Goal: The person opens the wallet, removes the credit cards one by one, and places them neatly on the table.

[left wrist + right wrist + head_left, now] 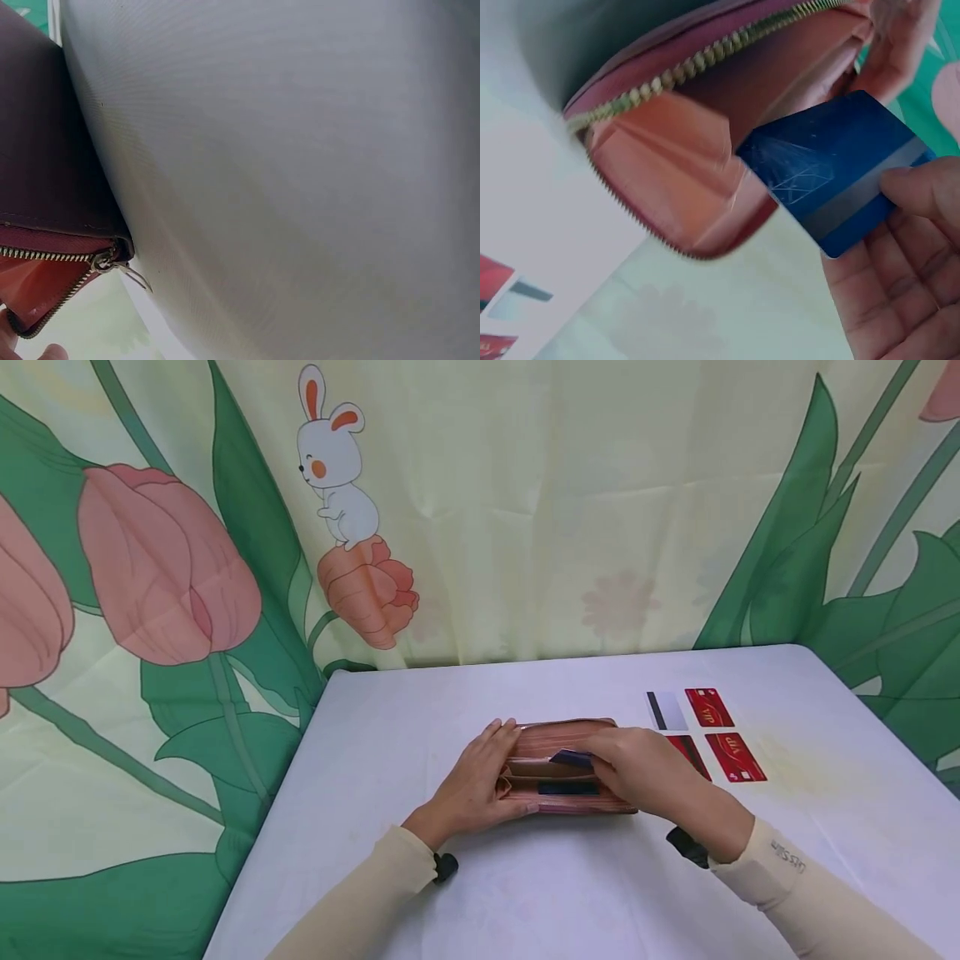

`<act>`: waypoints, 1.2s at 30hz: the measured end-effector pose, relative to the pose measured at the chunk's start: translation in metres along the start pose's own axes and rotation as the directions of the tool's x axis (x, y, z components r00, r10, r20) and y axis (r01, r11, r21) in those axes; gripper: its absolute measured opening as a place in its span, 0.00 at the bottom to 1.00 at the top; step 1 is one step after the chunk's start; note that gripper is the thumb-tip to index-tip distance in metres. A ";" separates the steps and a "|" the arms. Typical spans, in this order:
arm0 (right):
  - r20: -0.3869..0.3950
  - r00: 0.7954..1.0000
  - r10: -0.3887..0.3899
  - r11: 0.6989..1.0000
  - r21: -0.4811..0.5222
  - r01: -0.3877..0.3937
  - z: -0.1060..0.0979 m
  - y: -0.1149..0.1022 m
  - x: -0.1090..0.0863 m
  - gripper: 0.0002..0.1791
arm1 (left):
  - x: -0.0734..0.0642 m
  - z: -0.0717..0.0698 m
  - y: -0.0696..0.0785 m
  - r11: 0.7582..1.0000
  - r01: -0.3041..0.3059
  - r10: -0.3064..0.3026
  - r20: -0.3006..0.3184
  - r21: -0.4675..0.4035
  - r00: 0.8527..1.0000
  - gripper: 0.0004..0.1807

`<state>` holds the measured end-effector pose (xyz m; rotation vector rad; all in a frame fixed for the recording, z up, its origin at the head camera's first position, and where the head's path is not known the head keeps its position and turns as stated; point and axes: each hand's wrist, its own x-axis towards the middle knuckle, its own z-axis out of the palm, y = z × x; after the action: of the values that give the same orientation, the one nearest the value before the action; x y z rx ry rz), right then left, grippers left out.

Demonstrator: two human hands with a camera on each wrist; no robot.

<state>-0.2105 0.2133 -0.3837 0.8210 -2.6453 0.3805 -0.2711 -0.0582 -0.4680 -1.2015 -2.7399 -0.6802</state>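
Note:
A pink zip wallet stands spread on the white table, its brass zip undone and its pleated lining showing. My left hand grips its left end, thumb at the near edge and fingers over the far edge. Between thumb and fingers, my right hand pinches a dark blue card with a grey stripe. One end of that card lies at the wallet's opening; in the head view the hand partly hides it. Another dark blue piece shows in the near side of the wallet.
Right of the wallet lie a white card with a black stripe, a red card, a second red card and another red card partly behind my right hand. A printed curtain hangs behind the table.

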 end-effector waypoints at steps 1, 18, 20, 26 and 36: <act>-0.015 1.000 0.005 1.000 0.013 -0.005 -0.003 0.001 -0.002 0.17 | 0.000 0.000 0.000 1.000 -0.002 0.002 -0.004 -0.004 1.000 0.60; -0.135 0.877 0.461 0.876 0.229 -0.425 -0.032 0.046 -0.070 0.17 | -0.003 -0.001 -0.002 1.000 0.006 -0.006 -0.025 -0.012 1.000 0.60; -0.092 0.842 0.531 0.832 0.243 -0.499 -0.030 0.051 -0.080 0.18 | -0.003 -0.001 -0.002 1.000 0.001 -0.002 -0.028 -0.014 1.000 0.60; 0.056 0.750 0.659 0.719 0.246 -0.650 -0.022 0.065 -0.106 0.21 | -0.002 0.000 -0.002 1.000 -0.003 0.003 -0.031 -0.022 1.000 0.59; 0.315 0.599 0.736 0.519 0.306 -0.798 -0.010 0.085 -0.132 0.27 | 0.000 0.002 0.000 0.999 -0.016 0.015 -0.023 -0.030 1.000 0.60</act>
<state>-0.1553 0.3497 -0.4404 -0.3678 -2.9688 1.1922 -0.2708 -0.0576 -0.4696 -1.2125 -2.7085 -0.7313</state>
